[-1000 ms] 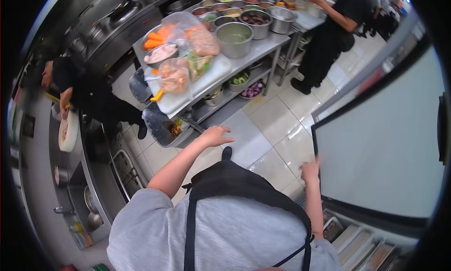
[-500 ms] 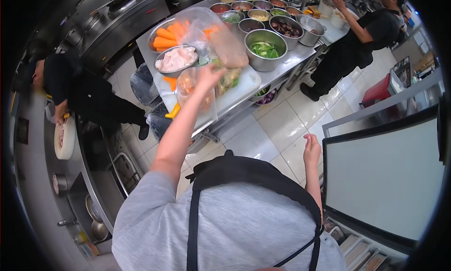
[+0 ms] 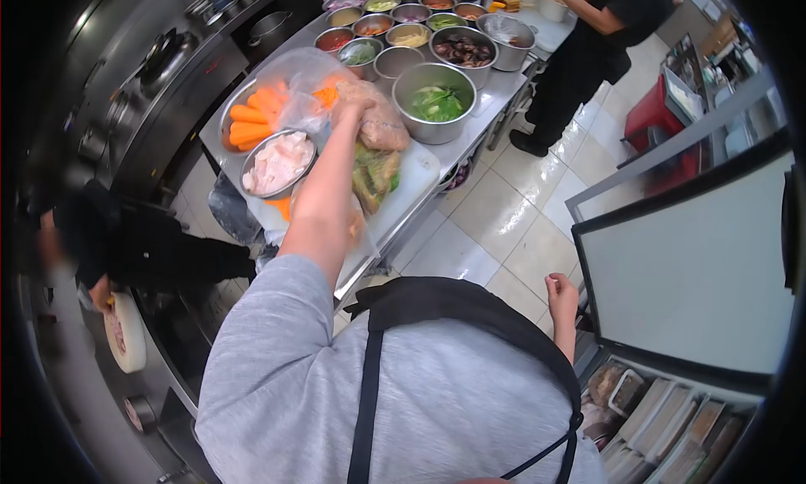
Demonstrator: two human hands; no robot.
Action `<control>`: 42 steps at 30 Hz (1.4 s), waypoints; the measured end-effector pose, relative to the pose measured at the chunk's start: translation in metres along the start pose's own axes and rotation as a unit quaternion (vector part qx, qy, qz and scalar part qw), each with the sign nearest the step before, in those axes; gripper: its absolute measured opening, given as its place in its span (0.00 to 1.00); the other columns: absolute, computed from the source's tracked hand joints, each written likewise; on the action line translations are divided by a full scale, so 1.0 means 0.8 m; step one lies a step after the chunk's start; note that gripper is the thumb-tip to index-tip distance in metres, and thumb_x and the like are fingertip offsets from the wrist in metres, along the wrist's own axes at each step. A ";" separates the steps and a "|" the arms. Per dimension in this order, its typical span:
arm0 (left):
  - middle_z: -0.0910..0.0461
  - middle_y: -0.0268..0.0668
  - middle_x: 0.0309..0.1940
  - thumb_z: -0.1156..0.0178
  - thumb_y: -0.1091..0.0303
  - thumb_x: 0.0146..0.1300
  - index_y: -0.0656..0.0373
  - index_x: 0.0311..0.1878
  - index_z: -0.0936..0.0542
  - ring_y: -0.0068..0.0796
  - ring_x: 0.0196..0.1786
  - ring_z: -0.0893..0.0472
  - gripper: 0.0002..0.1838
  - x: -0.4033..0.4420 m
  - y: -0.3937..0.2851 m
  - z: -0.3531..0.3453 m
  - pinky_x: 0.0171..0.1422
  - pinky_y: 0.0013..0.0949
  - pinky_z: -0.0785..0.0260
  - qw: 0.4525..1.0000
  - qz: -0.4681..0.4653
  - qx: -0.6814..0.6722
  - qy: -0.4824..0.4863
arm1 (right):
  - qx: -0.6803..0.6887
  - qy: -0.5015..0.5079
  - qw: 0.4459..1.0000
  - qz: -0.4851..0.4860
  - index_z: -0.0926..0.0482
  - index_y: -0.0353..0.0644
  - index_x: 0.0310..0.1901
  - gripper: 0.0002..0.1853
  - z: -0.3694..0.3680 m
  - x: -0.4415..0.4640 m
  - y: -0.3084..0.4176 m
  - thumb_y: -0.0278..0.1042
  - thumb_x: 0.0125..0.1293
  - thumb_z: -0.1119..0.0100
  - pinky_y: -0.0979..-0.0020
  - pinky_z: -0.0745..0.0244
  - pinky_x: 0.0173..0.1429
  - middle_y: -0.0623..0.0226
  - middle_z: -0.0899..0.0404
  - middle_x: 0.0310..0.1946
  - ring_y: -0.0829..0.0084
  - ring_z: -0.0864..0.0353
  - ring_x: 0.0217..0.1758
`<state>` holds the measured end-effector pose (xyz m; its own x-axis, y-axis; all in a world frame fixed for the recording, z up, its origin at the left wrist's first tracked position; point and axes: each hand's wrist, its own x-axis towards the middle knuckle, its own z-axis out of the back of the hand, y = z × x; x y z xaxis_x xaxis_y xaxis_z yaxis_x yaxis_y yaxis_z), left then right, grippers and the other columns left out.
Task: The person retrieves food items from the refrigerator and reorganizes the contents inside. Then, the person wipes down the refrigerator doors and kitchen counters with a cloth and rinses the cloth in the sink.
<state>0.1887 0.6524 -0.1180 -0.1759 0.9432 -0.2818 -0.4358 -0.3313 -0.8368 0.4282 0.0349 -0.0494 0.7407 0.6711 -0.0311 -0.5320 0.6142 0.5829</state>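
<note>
- Head view: left hand (image 3: 353,108) lies on the bag of pinkish contents (image 3: 386,130), on the table beside the pot of greens (image 3: 435,131). Fingertips obscured; cannot tell whether they pinch the plastic.
- Right hand (image 3: 562,299) hangs well apart from the table, fingers loosely curled, nothing visible in it; probably idle.
- White cutting board (image 3: 417,167) presumably keeps bagged food off bare metal; bowls likely keep carrots (image 3: 252,119) and pale meat pieces (image 3: 279,161) separate.
- Left forearm (image 3: 323,207) partly hides a lower bag (image 3: 356,225). White door panel (image 3: 684,257) stands just beyond the right hand, limiting room there.
</note>
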 end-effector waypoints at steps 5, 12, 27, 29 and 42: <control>0.26 0.45 0.46 0.28 0.68 0.31 0.70 0.51 0.31 0.41 0.45 0.24 0.38 -0.016 0.002 -0.001 0.49 0.40 0.30 0.974 0.028 -0.201 0.101 | -0.002 -0.027 1.000 -0.002 0.23 0.39 0.35 0.10 0.011 -0.014 0.013 0.37 0.57 0.42 0.70 0.34 0.26 0.61 0.27 0.16 0.70 0.28 0.19; 0.25 0.46 0.42 0.33 0.78 0.37 0.69 0.50 0.32 0.40 0.38 0.22 0.32 -0.074 -0.030 0.054 0.44 0.37 0.27 0.925 -0.003 -0.348 0.154 | 0.017 -0.008 1.000 0.014 0.23 0.39 0.35 0.10 0.013 -0.026 0.034 0.37 0.57 0.42 0.71 0.33 0.28 0.61 0.26 0.17 0.69 0.28 0.20; 0.26 0.40 0.46 0.45 0.64 0.60 0.66 0.52 0.33 0.26 0.46 0.25 0.21 -0.478 -0.139 0.030 0.50 0.29 0.32 0.692 -0.038 -0.282 0.663 | 0.442 0.104 0.890 0.037 0.42 0.40 0.62 0.28 0.049 -0.017 0.161 0.35 0.61 0.46 0.71 0.28 0.46 0.62 0.27 0.46 0.76 0.26 0.46; 0.27 0.40 0.48 0.46 0.63 0.61 0.66 0.55 0.35 0.27 0.48 0.25 0.23 -0.568 -0.110 -0.029 0.51 0.29 0.32 0.647 -0.012 -0.215 0.732 | 0.597 0.075 0.797 -0.055 0.45 0.38 0.62 0.32 0.084 -0.070 0.121 0.40 0.60 0.44 0.72 0.30 0.50 0.60 0.29 0.48 0.72 0.28 0.51; 0.52 0.41 0.67 0.45 0.70 0.59 0.59 0.68 0.57 0.31 0.65 0.44 0.39 -1.081 -0.005 -0.114 0.65 0.31 0.48 0.222 -0.214 0.127 0.943 | 0.611 -0.521 0.583 -0.124 0.45 0.35 0.60 0.33 0.211 -0.412 -0.118 0.27 0.54 0.41 0.70 0.36 0.58 0.60 0.33 0.53 0.71 0.32 0.56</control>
<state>0.4232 -0.1594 0.0865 0.5068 -0.8565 -0.0982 -0.1339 0.0343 -0.9904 0.3031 -0.3142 0.0429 0.9180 -0.3842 -0.0985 -0.1379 -0.5420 0.8290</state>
